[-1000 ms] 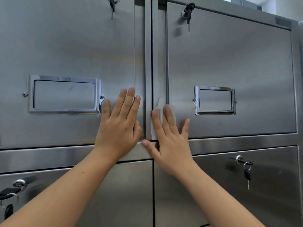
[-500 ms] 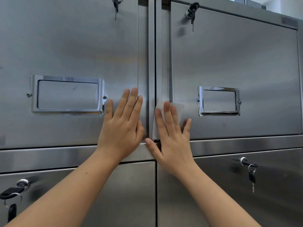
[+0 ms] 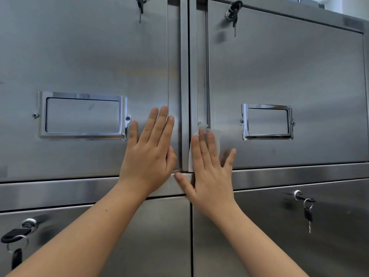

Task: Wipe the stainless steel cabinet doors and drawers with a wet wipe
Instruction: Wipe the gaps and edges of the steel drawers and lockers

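Observation:
Two stainless steel drawer fronts fill the view, the left drawer (image 3: 83, 56) and the right drawer (image 3: 285, 72), split by a vertical post (image 3: 184, 76). My left hand (image 3: 149, 154) lies flat with straight fingers on the left drawer's lower right corner. My right hand (image 3: 209, 168) presses a white wet wipe (image 3: 216, 134) flat against the left edge of the right drawer, its thumb stretched onto the horizontal rail (image 3: 299, 174). Most of the wipe is hidden under the fingers.
Each upper drawer carries a chrome label frame, the left frame (image 3: 82, 114) and the right frame (image 3: 266, 121). Keys hang in locks at top centre (image 3: 140, 5), top right (image 3: 233, 12), lower right (image 3: 306, 208) and lower left (image 3: 18, 236). Two lower doors sit beneath the rail.
My right hand and the wipe have slid slightly to the right along the drawer's left edge. My left hand stays pressed in the same spot.

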